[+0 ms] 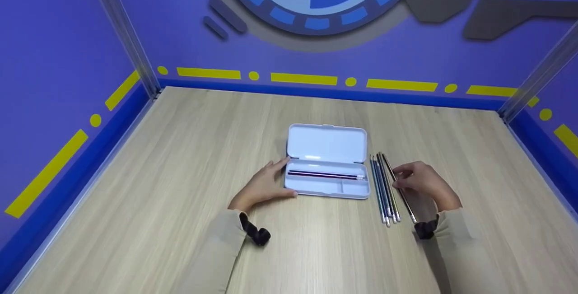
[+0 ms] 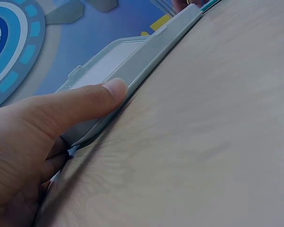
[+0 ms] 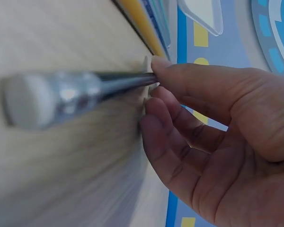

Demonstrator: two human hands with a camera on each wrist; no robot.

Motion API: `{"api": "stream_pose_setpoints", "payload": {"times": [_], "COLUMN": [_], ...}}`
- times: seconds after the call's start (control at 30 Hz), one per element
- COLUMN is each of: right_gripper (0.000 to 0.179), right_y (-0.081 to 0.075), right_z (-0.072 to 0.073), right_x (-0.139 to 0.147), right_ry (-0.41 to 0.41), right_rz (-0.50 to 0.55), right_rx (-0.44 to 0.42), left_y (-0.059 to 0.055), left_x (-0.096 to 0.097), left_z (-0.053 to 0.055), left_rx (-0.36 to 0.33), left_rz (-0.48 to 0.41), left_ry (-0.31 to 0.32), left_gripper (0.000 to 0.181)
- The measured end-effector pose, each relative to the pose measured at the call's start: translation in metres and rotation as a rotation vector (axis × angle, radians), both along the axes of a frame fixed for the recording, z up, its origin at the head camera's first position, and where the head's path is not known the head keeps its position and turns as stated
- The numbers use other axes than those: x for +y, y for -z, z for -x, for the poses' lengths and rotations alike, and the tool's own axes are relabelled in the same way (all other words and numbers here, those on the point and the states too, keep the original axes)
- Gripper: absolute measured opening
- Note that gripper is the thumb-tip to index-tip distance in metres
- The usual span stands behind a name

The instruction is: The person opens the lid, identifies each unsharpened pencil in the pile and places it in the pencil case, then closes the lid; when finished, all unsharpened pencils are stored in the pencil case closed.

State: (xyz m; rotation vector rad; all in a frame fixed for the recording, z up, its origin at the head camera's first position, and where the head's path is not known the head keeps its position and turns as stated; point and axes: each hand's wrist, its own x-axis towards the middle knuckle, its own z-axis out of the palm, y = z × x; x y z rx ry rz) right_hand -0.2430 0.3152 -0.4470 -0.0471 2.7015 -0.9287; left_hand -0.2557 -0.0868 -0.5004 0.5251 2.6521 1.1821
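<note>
An open white pencil case (image 1: 327, 142) lies on the table, its lid tipped back. Inside its tray are dark pencils (image 1: 323, 175) with white eraser ends. My left hand (image 1: 262, 188) grips the case's left end, the thumb (image 2: 104, 97) against the front wall and the other fingers partly hidden at the side. To the right of the case lie several pencils (image 1: 379, 190) side by side. My right hand (image 1: 424, 181) pinches a dark pencil (image 1: 408, 204) at the right of that group. In the right wrist view, this pencil's white eraser (image 3: 35, 100) points toward the camera.
The wooden table (image 1: 180, 158) is bounded by a blue-purple patterned back wall (image 1: 307, 59) and side walls. Metal posts (image 1: 122, 27) stand at the corners. Black straps (image 1: 257, 233) hang at the wrists.
</note>
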Motion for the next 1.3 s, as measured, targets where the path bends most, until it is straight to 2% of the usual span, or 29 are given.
{"api": "stream_pose_setpoints", "payload": {"times": [0.27, 0.5, 0.97, 1.3], "right_gripper": [0.051, 0.051, 0.050, 0.039], "right_y": [0.000, 0.000, -0.010, -0.018], "right_z": [0.000, -0.002, -0.002, 0.001], "right_x": [-0.001, -0.004, -0.001, -0.009], "right_ry": [0.038, 0.024, -0.018, 0.004], "right_rz": [0.037, 0.047, 0.073, 0.122], "right_rx": [-0.051, -0.068, 0.022, 0.129], "left_y": [-0.001, -0.001, -0.001, -0.002], "left_x": [0.000, -0.001, 0.000, 0.000], "left_z": [-0.001, -0.002, -0.001, -0.002], "left_rx": [-0.006, -0.015, 0.007, 0.008], "left_rz": [-0.003, -0.008, -0.005, -0.013], "left_ry": [-0.002, -0.007, 0.006, 0.005], "left_gripper": [0.105, 0.105, 0.104, 0.104]}}
